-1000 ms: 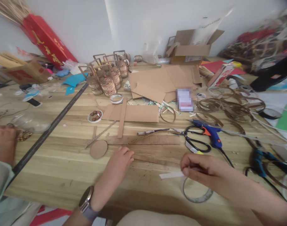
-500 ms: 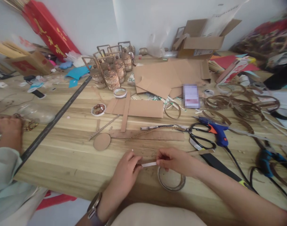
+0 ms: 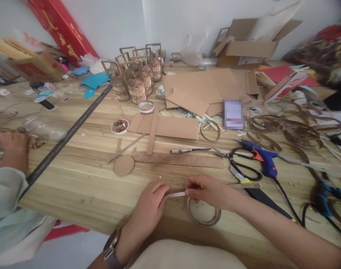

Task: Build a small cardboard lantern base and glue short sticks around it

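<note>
A short, narrow white strip stretches between my two hands, low over the table's near edge. Its left end is pinched by my left hand, which wears a watch on the wrist. The fingers of my right hand are closed on the other end. Just under my right hand sits a ring-shaped roll, partly covered by that hand. A round cardboard disc and a long cardboard strip lie beyond my hands.
To the right are scissors, a blue glue gun and coiled brown strips. Several small slatted lanterns stand at the back near cardboard sheets. Another person's hand rests at the left by a clear plastic bottle.
The view has shifted slightly, so the table's things appear a little further right. Both my hands keep their hold on the white strip, with hardly any movement.
</note>
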Demonstrator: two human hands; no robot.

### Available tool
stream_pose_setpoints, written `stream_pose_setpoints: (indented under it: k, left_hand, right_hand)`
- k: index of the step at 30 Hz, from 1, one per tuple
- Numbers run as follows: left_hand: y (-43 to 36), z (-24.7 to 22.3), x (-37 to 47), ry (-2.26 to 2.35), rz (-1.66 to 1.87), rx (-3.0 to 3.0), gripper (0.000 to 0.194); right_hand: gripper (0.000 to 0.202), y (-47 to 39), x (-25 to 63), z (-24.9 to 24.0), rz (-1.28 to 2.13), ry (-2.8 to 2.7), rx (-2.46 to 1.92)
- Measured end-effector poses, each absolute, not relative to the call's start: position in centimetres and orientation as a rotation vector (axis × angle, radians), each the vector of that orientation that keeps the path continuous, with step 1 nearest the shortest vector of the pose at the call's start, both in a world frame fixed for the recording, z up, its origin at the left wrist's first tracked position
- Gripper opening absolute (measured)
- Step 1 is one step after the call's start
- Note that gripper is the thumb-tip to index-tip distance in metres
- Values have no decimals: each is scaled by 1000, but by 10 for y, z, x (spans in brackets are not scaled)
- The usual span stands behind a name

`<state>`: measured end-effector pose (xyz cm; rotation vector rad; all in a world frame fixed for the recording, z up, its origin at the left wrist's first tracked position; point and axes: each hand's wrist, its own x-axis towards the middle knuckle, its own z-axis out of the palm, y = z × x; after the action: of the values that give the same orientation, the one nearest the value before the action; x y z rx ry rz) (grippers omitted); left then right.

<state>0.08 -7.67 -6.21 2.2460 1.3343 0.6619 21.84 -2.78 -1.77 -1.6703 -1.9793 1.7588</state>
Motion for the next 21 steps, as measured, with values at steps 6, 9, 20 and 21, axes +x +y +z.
stream_pose_setpoints:
  k: [6, 9, 20, 21]
  left_hand:
    - [-78, -58, -1, 1317, 707, 2290, 27]
    - [-78, -58, -1, 1259, 690, 2303, 28]
    - [-74, -64, -4, 1355, 660, 2083, 43]
    - [-74, -64, -4, 1360, 660, 2074, 44]
  right_hand:
    - [15, -27, 218, -18, 1766, -1986, -1658]
    - [15, -27, 218, -18, 1775, -1978, -1665]
    - [14, -27, 217, -20, 1822, -1955, -1631]
    - [14, -27, 215, -20, 1820, -1955, -1634]
